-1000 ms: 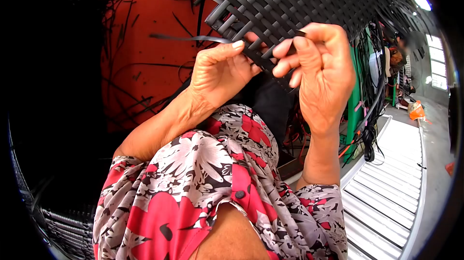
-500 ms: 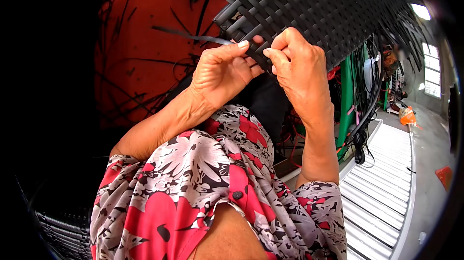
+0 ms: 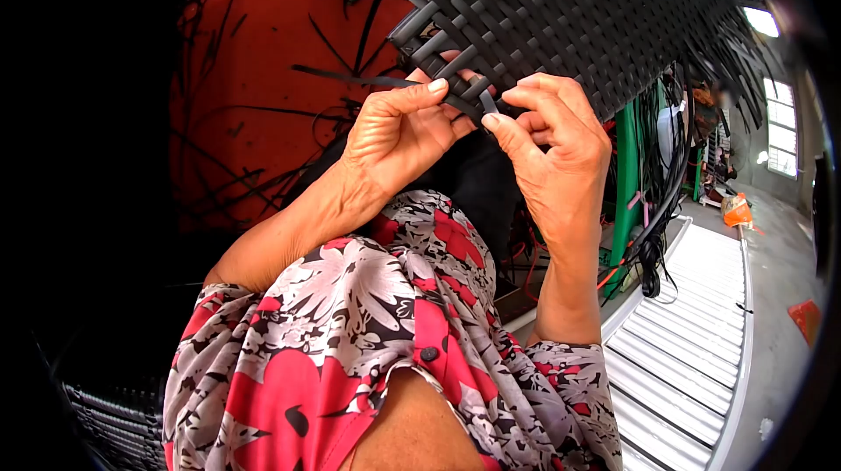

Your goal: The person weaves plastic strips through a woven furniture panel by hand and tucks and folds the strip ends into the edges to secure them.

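Observation:
A dark grey woven panel of flat plastic strips [image 3: 578, 24] slants across the top of the head view, its near corner between my hands. My left hand [image 3: 394, 125] is closed on that corner, thumb on top and several fingers behind, partly showing through gaps in the weave. A loose strip [image 3: 350, 78] sticks out leftward past the left thumb. My right hand [image 3: 561, 147] is at the panel's lower edge, its thumb against the short end of a plastic strip [image 3: 487, 102]. The right index fingertip is just beside that end, and the other fingers are curled.
Loose dark strips lie scattered over a red surface [image 3: 263, 42] on the left. Right of my hands are a green post [image 3: 625, 182] and hanging bundles of strips [image 3: 670, 195]. A white slatted panel [image 3: 679, 339] lies on the grey floor, near an orange bag [image 3: 738, 210].
My right hand has shifted slightly right and its thumb and index finger have parted, showing the short strip end. The loose strip at left has drawn in a little. My left hand stays nearly in place.

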Motion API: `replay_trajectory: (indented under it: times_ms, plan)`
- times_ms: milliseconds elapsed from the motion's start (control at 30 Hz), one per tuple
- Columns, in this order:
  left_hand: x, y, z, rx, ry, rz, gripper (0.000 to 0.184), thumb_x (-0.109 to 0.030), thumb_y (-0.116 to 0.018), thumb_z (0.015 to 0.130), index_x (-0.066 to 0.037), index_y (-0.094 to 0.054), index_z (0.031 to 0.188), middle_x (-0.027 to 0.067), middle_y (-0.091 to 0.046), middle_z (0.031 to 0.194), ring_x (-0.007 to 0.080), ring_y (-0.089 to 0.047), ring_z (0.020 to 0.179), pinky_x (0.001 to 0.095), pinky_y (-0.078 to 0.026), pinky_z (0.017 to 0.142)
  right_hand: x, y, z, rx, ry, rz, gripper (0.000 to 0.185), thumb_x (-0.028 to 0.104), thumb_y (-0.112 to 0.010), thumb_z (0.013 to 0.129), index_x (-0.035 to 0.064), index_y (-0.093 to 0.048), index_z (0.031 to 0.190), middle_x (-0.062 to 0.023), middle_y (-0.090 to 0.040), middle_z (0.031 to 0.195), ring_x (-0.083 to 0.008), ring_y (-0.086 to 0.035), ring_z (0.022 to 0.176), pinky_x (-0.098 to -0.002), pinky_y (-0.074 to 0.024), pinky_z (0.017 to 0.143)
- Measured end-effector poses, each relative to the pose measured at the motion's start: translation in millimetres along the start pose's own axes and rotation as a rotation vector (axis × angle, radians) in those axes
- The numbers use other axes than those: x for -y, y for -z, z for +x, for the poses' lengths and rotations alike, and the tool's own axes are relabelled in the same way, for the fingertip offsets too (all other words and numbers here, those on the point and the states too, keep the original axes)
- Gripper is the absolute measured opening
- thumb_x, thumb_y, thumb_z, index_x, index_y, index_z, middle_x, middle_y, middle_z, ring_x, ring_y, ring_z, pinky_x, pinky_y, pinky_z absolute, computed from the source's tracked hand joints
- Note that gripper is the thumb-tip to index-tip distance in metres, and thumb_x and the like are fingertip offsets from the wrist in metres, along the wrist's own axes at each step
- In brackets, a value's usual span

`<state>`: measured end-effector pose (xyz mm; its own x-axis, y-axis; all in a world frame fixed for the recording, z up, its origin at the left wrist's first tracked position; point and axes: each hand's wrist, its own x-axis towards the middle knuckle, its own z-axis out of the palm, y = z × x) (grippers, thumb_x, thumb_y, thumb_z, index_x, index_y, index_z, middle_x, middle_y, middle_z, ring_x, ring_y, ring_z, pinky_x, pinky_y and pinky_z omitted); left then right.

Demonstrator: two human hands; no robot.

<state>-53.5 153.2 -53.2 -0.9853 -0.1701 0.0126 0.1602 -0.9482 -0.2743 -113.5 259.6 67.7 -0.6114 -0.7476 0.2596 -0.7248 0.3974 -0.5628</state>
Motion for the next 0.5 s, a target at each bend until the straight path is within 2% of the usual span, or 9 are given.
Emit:
replay_trajectory:
  times_ms: [100, 267, 367, 433, 467, 500]
  plan:
    - [1, -3, -1, 0.002, -0.01, 0.003, 0.036, 0.004, -0.061, 0.081, -0.002, -0.052, 0.116, 0.014, -0.058, 0.116, 0.0257, -0.053, 0.114, 0.0458, -0.038, 0.104, -10, -4, 1, -0.015, 0.072, -0.102, 0.015, -0.002, -0.07, 0.074, -0.0015, -0.062, 0.087, -0.0099, -0.056, 0.088, -0.0197, -0.058, 0.063, -0.0299, -0.0457, 0.053]
    - [-1, -8, -1, 0.015, -0.019, 0.019, 0.038, 0.004, -0.061, 0.081, -0.003, -0.051, 0.117, 0.0135, -0.055, 0.122, 0.0261, -0.049, 0.121, 0.0487, -0.035, 0.106, -8, -11, 9, -0.051, 0.066, -0.232, 0.013, 0.0, -0.07, 0.075, 0.0017, -0.064, 0.086, -0.0091, -0.054, 0.087, -0.0237, -0.06, 0.066, -0.0316, -0.0475, 0.054]
    - [-4, -9, 0, 0.009, -0.04, 0.037, 0.035, -0.004, -0.063, 0.082, -0.004, -0.054, 0.116, 0.0114, -0.057, 0.12, 0.0248, -0.051, 0.117, 0.0491, -0.037, 0.103, 1, -16, 13, -0.068, 0.106, -0.274, 0.012, 0.003, -0.07, 0.075, 0.0042, -0.064, 0.086, -0.0083, -0.054, 0.087, -0.0256, -0.061, 0.067, -0.0332, -0.0481, 0.054]
    - [-8, -7, 0, 0.079, 0.012, 0.08, 0.032, -0.015, -0.063, 0.084, -0.006, -0.057, 0.113, 0.0098, -0.06, 0.116, 0.0222, -0.054, 0.112, 0.0478, -0.038, 0.099, 0, -19, 15, -0.065, 0.137, -0.243, 0.013, 0.004, -0.071, 0.075, 0.0053, -0.064, 0.086, -0.0078, -0.054, 0.087, -0.026, -0.062, 0.067, -0.034, -0.0484, 0.054]
    - [-6, -10, 0, 0.028, 0.02, 0.103, 0.03, -0.025, -0.061, 0.086, -0.008, -0.06, 0.111, 0.0083, -0.062, 0.114, 0.0204, -0.055, 0.107, 0.0465, -0.038, 0.096, -4, -23, 16, -0.05, 0.182, -0.27, 0.015, 0.005, -0.072, 0.075, 0.0059, -0.064, 0.088, -0.0075, -0.053, 0.087, -0.0262, -0.062, 0.066, -0.0345, -0.0486, 0.054]
    - [-7, -10, 0, 0.029, 0.018, 0.106, 0.03, -0.025, -0.061, 0.086, -0.008, -0.06, 0.111, 0.0083, -0.062, 0.114, 0.0204, -0.055, 0.107, 0.0465, -0.038, 0.096, -7, -25, 17, -0.034, 0.227, -0.296, 0.017, 0.006, -0.072, 0.074, 0.0065, -0.064, 0.089, -0.0071, -0.053, 0.086, -0.0263, -0.061, 0.064, -0.035, -0.0488, 0.054]
